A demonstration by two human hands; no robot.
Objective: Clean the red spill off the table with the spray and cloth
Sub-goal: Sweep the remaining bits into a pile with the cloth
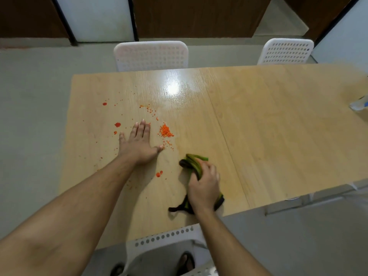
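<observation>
Left hand point(139, 143) flat on table point(268, 120), fingers straight, amid red spill point(164, 130). Right hand point(204, 185) gripping bunched green cloth point(194, 163) nearby. Possibly spray point(359, 103), blurred, at far right edge.

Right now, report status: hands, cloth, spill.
Left hand flat on table. Right hand grips cloth. Red spill uncleaned, nothing blocking.

The crumpled green-and-black cloth point(194, 166) is partly hidden under the right hand point(203, 186) gripping it, so its full shape cannot be read. A clear plastic object with a blue patch point(359, 103) is cut off by the right edge and blurred; whether it is the spray is unclear. The white perforated plastic chair point(169, 239) nearest the camera is cut off at the bottom edge.
</observation>
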